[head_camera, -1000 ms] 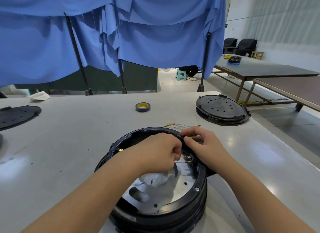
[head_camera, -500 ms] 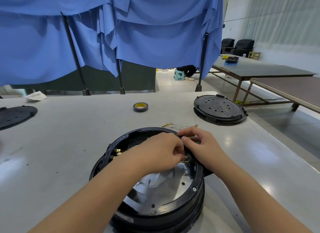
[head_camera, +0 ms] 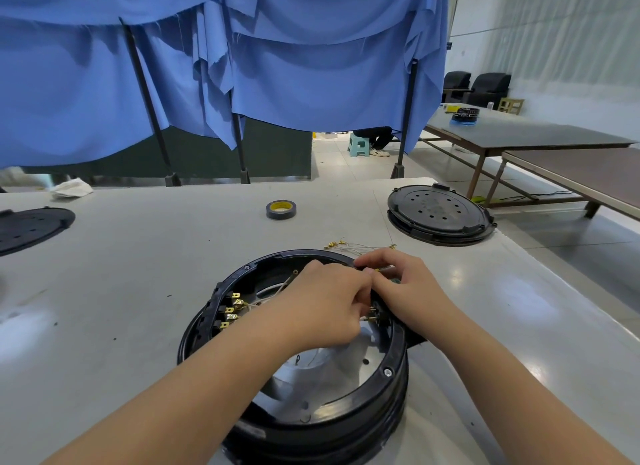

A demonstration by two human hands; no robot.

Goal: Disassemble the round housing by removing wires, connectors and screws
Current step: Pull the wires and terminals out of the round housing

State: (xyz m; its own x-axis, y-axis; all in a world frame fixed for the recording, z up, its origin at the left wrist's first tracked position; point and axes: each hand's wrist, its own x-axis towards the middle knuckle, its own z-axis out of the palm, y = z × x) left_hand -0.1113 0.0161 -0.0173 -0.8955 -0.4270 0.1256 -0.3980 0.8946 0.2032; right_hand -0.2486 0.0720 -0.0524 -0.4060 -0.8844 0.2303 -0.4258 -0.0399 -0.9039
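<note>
The round black housing (head_camera: 367,405) sits on the grey table right in front of me, with a silver plate inside. Brass connectors (head_camera: 231,310) with pale wires line its inner left wall. My left hand (head_camera: 322,308) reaches inside, its fingers curled at the brass connectors on the inner right wall (head_camera: 373,314); what they pinch is hidden. My right hand (head_camera: 408,291) rests on the right rim, fingers curled over the edge beside the left hand, with a thin yellowish wire (head_camera: 382,270) at its fingertips. Several removed wires with brass ends (head_camera: 356,246) lie just beyond the housing.
A black perforated lid (head_camera: 440,215) lies at the back right, another one (head_camera: 31,227) at the far left edge. A roll of tape (head_camera: 281,209) and a crumpled white cloth (head_camera: 71,189) sit farther back. Blue curtains hang behind the table; other tables stand to the right.
The view has shifted slightly, showing more of the housing's left wall. Both hands stay together at the right inner wall, working at the connectors with small finger movements.
</note>
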